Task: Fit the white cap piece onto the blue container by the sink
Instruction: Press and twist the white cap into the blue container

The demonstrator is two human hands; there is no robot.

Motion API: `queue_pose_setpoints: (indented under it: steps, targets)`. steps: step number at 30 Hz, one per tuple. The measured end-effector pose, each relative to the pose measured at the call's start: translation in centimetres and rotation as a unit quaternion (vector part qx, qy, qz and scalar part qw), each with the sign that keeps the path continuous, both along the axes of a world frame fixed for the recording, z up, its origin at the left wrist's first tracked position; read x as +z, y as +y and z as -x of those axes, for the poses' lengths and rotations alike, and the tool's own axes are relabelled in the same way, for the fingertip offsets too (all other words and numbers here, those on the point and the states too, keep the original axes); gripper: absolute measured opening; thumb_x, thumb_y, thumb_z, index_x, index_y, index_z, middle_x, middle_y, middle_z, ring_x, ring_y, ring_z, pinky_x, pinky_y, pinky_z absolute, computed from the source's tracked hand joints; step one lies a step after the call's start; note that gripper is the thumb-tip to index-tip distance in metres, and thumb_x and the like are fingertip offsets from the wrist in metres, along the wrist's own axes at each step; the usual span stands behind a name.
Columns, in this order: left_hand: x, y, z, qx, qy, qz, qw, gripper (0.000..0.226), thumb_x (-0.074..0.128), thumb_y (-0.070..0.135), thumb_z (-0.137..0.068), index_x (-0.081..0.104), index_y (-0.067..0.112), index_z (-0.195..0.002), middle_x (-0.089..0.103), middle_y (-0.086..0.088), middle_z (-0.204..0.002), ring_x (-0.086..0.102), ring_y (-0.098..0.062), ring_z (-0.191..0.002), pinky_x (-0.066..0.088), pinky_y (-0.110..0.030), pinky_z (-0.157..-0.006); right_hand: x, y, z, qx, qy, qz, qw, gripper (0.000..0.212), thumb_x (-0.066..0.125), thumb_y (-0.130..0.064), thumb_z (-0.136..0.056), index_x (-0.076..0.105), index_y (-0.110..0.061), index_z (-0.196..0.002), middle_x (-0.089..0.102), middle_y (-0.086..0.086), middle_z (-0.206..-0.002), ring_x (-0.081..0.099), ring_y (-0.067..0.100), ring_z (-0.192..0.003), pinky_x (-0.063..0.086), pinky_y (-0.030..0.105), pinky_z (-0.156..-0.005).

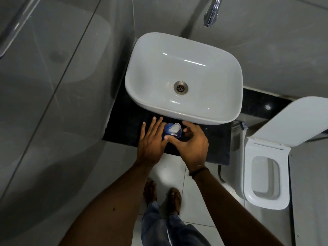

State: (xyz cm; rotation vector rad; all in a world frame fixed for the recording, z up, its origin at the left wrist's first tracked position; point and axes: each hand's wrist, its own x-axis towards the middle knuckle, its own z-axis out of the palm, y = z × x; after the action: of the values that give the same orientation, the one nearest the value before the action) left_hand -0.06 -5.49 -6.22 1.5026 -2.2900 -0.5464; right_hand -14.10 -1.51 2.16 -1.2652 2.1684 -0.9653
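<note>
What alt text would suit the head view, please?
Seen from above, a left hand and right hand flank a blue container with a white cap piece on a black counter, before a white sink.

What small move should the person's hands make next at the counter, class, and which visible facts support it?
Probably press the white cap down with the right hand. It already sits on top of the blue container; the left hand lies flat against the container's side, and the right fingers curl loosely beside the cap.

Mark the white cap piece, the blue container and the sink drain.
white cap piece (174, 129), head view, its top face.
blue container (166, 133), head view, left shoulder.
sink drain (180, 87), head view, metal grate centre.
</note>
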Motion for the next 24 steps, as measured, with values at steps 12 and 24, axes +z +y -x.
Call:
queue_pose_setpoints:
  steps: [12,24]
  targets:
    - [0.8,-0.1,0.2,0.007,-0.006,-0.034,0.999,0.071,0.025,0.052,-0.099,0.044,0.008,-0.151,0.035,-0.006,-0.165,0.018,-0.022,-0.158,0.006,-0.052,-0.130,2.6,-1.4,-1.6,-0.022,-0.011,0.003,1.000,0.023,0.086,-0.044,-0.077,0.081,-0.025,-0.088,0.075,-0.008,-0.072,0.073,0.009,-0.068,0.066,0.039,-0.070]
    - [0.9,0.0,0.0,0.001,0.003,-0.018,1.000,0.061,0.038,0.044,-0.102,0.046,0.006,-0.150,0.041,-0.011,-0.161,0.025,-0.027,-0.156,0.015,-0.058,-0.127,2.8,-1.2,0.2,0.069,0.034,0.019,0.997,0.039,0.091,-0.020,-0.080,0.084,-0.015,-0.118,0.071,-0.011,-0.090,0.066,0.006,-0.086,0.049,0.004,-0.083]
